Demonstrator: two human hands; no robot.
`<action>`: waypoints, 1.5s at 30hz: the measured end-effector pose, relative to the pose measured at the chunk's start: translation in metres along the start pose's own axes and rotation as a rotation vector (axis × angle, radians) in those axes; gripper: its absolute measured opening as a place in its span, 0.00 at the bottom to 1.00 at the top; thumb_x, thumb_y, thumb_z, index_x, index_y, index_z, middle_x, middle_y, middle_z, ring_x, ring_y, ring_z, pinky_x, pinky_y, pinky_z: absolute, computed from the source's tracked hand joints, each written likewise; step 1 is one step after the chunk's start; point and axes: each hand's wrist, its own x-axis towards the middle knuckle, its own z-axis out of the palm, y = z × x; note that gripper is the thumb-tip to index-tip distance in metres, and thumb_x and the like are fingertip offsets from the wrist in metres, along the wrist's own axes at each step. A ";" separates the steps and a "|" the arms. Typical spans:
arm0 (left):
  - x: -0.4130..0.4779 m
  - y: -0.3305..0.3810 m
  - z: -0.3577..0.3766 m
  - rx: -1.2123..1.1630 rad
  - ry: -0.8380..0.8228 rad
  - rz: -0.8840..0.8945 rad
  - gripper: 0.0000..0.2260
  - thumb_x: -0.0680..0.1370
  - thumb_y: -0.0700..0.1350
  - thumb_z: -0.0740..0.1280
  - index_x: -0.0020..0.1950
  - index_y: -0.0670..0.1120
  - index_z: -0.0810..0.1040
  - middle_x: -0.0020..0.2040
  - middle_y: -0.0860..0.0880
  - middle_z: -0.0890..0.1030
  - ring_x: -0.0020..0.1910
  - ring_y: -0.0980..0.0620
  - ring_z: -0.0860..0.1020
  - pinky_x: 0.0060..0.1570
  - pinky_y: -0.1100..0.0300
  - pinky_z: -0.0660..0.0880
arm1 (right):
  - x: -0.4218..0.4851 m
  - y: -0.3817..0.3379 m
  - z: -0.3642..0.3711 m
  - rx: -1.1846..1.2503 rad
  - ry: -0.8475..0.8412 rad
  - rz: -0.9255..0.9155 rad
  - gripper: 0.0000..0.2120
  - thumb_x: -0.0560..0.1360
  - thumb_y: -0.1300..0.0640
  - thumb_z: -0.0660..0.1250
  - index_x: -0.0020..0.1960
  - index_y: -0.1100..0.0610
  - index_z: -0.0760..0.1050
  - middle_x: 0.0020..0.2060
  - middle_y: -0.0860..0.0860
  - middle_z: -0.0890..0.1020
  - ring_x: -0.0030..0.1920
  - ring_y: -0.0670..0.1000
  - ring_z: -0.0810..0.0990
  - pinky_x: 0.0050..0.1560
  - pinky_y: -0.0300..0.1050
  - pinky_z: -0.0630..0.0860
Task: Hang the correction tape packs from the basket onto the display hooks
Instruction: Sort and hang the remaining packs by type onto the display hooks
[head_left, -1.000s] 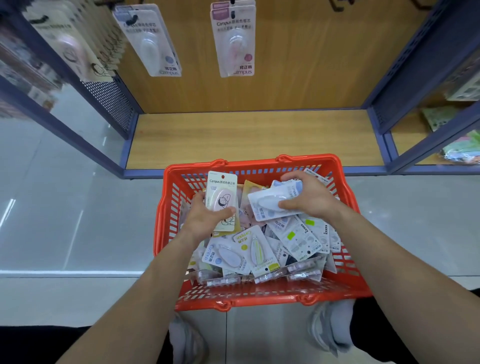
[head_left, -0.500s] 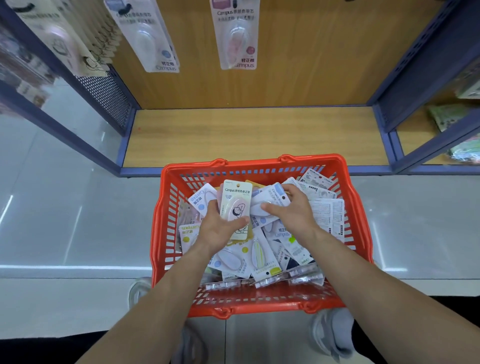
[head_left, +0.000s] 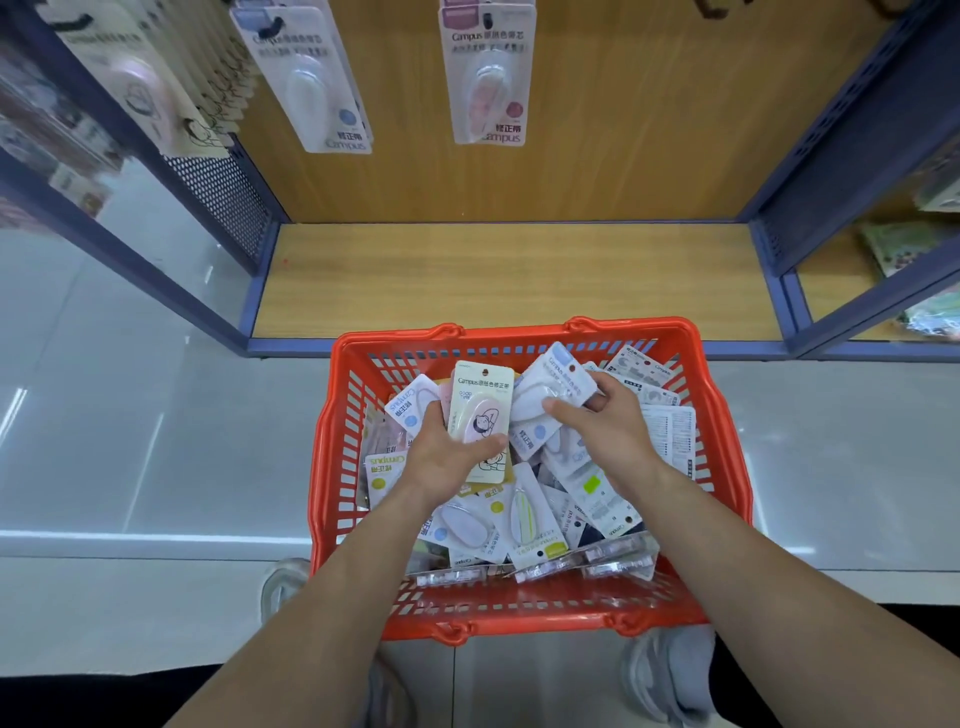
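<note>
An orange basket (head_left: 337, 415) full of correction tape packs stands on the floor before the shelf. My left hand (head_left: 441, 457) grips a cream pack with a pink tape (head_left: 480, 400), held upright over the basket's left half. My right hand (head_left: 602, 431) grips a white pack with a blue top (head_left: 556, 387) over the basket's right half. Several loose packs (head_left: 524, 519) lie beneath both hands. Above, packs hang on display hooks: a blue-dot pack (head_left: 311, 78) and a pink pack (head_left: 488, 78).
A wooden bottom shelf (head_left: 519, 280) with blue frame lies just beyond the basket. More packs hang in a row at upper left (head_left: 140, 88). Neighbouring shelves hold goods at right (head_left: 909, 249). My shoes (head_left: 670, 675) stand under the basket's near edge.
My left hand moved slightly right with the cream pack. My right hand shifted left and lifted the white pack from the pile. The view tilted a little.
</note>
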 end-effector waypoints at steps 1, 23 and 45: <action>0.000 -0.001 -0.001 0.008 -0.023 0.006 0.29 0.71 0.49 0.81 0.66 0.52 0.69 0.58 0.53 0.82 0.56 0.52 0.81 0.56 0.51 0.80 | 0.000 -0.002 0.001 0.015 0.006 0.000 0.13 0.75 0.62 0.76 0.58 0.58 0.80 0.50 0.52 0.88 0.50 0.51 0.87 0.48 0.43 0.83; -0.001 0.000 0.008 -0.029 -0.075 -0.010 0.30 0.73 0.50 0.80 0.69 0.51 0.69 0.56 0.58 0.81 0.54 0.59 0.80 0.52 0.59 0.77 | -0.001 0.014 0.002 -0.159 0.003 -0.024 0.12 0.74 0.59 0.78 0.56 0.54 0.80 0.52 0.48 0.85 0.54 0.47 0.84 0.51 0.44 0.80; -0.009 0.018 -0.005 -0.183 -0.093 -0.086 0.25 0.73 0.53 0.79 0.66 0.54 0.74 0.57 0.58 0.82 0.56 0.56 0.80 0.57 0.51 0.72 | -0.001 0.001 -0.024 -0.104 0.033 0.105 0.07 0.76 0.57 0.76 0.51 0.52 0.80 0.49 0.50 0.87 0.48 0.49 0.86 0.51 0.48 0.80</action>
